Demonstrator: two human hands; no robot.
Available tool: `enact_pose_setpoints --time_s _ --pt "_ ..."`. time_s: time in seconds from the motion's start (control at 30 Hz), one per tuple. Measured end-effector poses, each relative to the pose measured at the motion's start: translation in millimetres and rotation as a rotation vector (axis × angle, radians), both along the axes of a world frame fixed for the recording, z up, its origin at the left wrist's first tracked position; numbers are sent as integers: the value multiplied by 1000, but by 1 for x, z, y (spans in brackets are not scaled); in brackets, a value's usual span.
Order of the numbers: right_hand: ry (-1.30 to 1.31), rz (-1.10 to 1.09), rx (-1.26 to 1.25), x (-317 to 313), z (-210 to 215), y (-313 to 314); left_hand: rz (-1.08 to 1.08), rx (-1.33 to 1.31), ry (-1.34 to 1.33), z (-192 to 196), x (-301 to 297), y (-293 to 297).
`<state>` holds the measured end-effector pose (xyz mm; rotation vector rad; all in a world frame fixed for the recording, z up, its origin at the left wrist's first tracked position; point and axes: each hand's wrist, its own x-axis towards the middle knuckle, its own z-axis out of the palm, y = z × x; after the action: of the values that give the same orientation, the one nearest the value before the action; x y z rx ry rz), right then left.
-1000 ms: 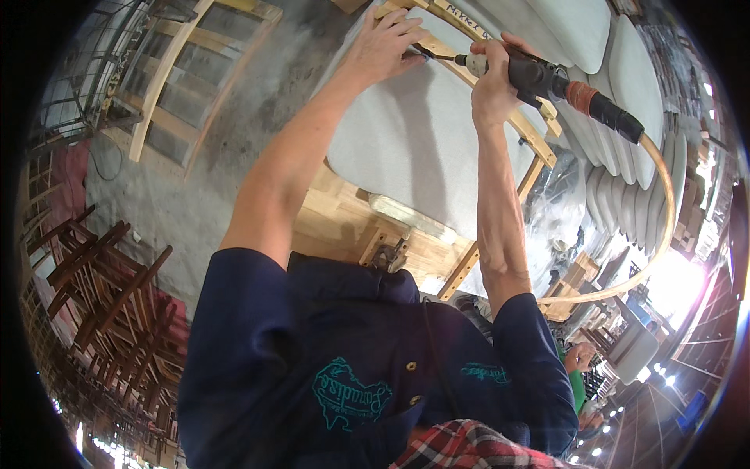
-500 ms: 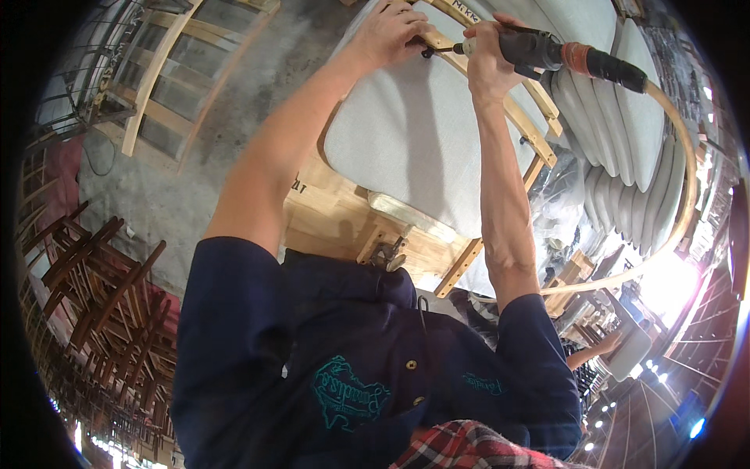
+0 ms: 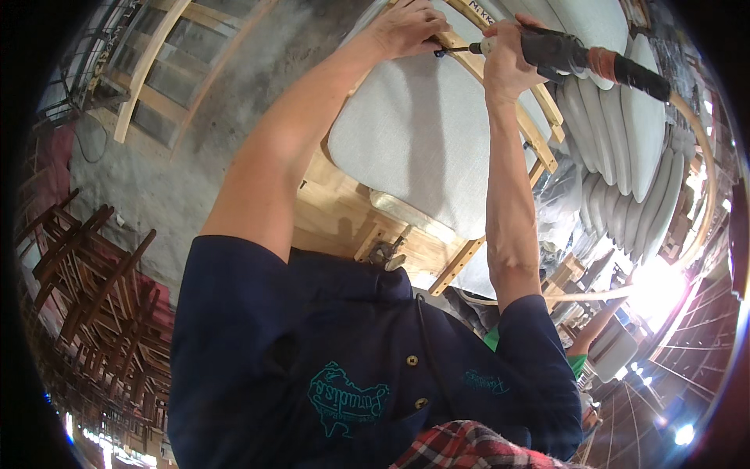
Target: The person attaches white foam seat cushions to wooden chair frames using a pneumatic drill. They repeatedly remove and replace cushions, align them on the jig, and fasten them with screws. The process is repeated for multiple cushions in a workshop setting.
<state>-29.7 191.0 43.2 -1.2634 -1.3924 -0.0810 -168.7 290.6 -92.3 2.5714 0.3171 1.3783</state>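
Observation:
My right hand (image 3: 506, 64) is wrapped round a black power screwdriver (image 3: 556, 51) with orange-red tape near its rear and a tan hose. Its long bit points left to a small dark fitting (image 3: 440, 53) by the wooden frame. At the far edge, my left hand (image 3: 405, 30) is closed with curled fingers over the pale wooden frame (image 3: 463, 59), beside the bit's tip; what its fingertips pinch is hidden. Beneath both arms lies a light grey padded seat (image 3: 391, 129) on a wooden worktop (image 3: 332, 191), with a wooden jig and metal clamp (image 3: 384, 254) at the near side.
Grey padded panels (image 3: 617, 148) are stacked at the right. A slatted wooden frame (image 3: 156, 74) stands at the far left, with dark wooden chair frames (image 3: 94, 281) piled below it. A co-worker's arm (image 3: 595, 327) shows at the lower right. The hose (image 3: 709, 164) loops along the right.
The screwdriver and both hands appear slightly further right, as does the seat, while the background shifts left. The bit stays at the dark fitting. More of the co-worker's green sleeve shows.

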Motion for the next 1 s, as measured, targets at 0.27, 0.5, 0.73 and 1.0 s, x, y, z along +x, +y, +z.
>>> enact_pose_setpoints --time_s 0.27,0.5,0.73,1.0 --pt "-67 -41 3 0 -1 -6 -69 -60 -40 10 3 -5" --pt "25 -59 -18 -2 0 -7 -71 -66 -22 10 1 -5" --pt "202 -94 -11 -10 10 -9 -50 -62 -3 -2 9 -2" --pt "156 -92 -57 -3 19 -18 -58 -75 1 1 9 -4"
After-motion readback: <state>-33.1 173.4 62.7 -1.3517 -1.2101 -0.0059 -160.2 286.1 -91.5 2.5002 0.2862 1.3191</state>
